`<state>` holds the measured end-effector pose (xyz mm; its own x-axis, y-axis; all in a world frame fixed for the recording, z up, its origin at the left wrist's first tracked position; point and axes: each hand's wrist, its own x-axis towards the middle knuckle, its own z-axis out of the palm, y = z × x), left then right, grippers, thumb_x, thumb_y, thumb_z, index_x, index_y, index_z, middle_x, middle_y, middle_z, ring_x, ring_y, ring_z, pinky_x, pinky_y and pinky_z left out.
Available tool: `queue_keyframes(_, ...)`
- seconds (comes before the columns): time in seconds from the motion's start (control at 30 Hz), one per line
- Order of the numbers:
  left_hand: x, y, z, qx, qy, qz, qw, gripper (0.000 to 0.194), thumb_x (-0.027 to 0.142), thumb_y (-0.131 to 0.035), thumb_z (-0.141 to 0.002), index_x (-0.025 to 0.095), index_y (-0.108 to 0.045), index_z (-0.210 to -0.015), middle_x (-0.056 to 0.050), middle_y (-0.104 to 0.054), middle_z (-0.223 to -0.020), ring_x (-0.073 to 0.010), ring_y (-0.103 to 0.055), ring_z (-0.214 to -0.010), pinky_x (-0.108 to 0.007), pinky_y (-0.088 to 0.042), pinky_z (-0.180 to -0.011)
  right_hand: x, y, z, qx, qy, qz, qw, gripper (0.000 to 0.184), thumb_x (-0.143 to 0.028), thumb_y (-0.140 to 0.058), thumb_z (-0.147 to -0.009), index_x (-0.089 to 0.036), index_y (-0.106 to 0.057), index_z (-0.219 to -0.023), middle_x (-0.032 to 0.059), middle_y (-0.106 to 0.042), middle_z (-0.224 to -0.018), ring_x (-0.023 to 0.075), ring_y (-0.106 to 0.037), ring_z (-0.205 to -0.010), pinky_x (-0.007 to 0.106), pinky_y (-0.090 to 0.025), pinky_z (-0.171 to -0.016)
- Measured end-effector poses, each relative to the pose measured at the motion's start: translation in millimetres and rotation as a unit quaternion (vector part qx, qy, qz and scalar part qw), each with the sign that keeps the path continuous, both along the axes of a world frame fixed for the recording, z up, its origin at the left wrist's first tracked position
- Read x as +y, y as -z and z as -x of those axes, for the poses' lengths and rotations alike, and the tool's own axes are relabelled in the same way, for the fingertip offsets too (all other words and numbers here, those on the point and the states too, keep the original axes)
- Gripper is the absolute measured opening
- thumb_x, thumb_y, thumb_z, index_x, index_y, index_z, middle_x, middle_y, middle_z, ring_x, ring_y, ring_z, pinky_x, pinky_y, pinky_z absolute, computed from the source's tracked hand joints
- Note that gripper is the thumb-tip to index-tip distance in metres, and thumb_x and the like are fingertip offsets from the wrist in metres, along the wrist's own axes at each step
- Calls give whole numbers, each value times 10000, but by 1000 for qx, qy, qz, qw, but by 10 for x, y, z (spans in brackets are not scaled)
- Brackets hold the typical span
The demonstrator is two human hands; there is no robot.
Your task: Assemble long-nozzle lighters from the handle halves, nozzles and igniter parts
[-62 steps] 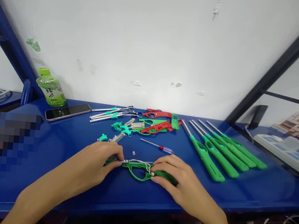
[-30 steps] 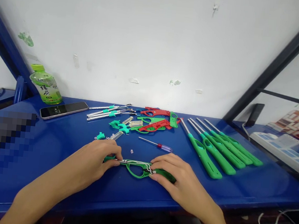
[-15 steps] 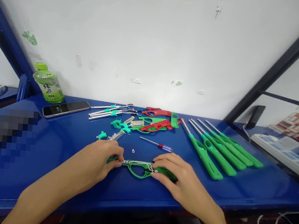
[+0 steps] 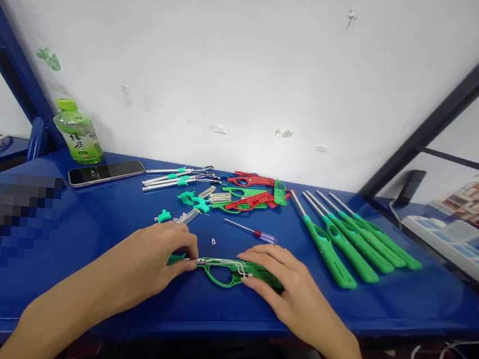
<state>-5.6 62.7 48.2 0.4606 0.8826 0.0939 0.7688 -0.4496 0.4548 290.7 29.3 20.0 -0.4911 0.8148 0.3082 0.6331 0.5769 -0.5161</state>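
"What is running nearest the person?"
"The front edge of the blue table [image 4: 193, 310]. A strip of blue surface is lying between it and the green half-shell [image 4: 260, 270], which is resting crosswise between the hands."
"What is that half-shell holding?"
"White wires [image 4: 231, 263] are running along its hollow, and a metal tube end [image 4: 200, 260] is sitting at its narrow end."
"And the hands?"
"The left hand [image 4: 168, 254] is pinching that narrow end between thumb and forefinger. The right hand [image 4: 284, 271] is gripping the handle, fingers curving over, thumb on the near side."
"Farther off?"
"A screwdriver [image 4: 264, 236] is lying just beyond the right hand; green lighters [image 4: 329, 253] are fanning out rightward. Behind, loose red and green shells [image 4: 252, 180] are overlapping, with metal rods [image 4: 171, 180] lying to their left. A phone [image 4: 107, 173] is lying beside the capped bottle [image 4: 78, 136]; I cannot tell how full that is."
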Motion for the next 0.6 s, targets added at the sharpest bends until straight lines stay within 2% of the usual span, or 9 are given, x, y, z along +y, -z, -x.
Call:
queue_keyframes(0.13,90,-73,129,-1,-50,-65,997,320,541,-522,-1013,329,-759,-1046,-17,-783,-1067,-262,-697,-950,-362,-503,-821,-6,-14,8,20,20,25,999,97,-299,-681,-1051,-278,-625,-1127,33,-734,-1220,238,-689,-1153,380,-528,-1026)
queue_keyframes(0.23,220,-69,302,21,-114,-120,986,366,541,-475,-1003,316,-756,-1072,-50,-782,-1127,-312,-697,-1017,-394,-510,-830,-10,-8,10,26,27,32,999,113,-296,-696,-1042,-274,-588,-1065,26,-723,-1201,231,-682,-1134,362,-524,-1002)
queue_keyframes(0.37,365,-1,519,43,-163,-127,977,408,521,-486,-972,273,-778,-1113,-117,-747,-1207,-365,-698,-1001,-440,-527,-795,-5,5,15,26,11,36,999,82,-291,-679,-1055,-278,-602,-1030,7,-711,-1198,216,-669,-1154,354,-496,-1029)
queue_keyframes(0.47,404,53,591,52,-166,-120,977,442,559,-499,-969,281,-796,-1140,-118,-738,-1216,-336,-715,-917,-421,-542,-749,1,5,18,26,7,32,999,69,-280,-676,-1056,-275,-611,-1036,11,-713,-1193,217,-669,-1152,360,-490,-1035)
queue_keyframes(0.6,401,103,590,56,-154,-124,979,454,607,-520,-979,299,-786,-1181,-107,-746,-1221,-322,-719,-958,-390,-549,-765,4,-5,21,25,7,32,999,49,-276,-664,-1062,-272,-619,-1043,20,-722,-1183,226,-672,-1150,371,-496,-1035)
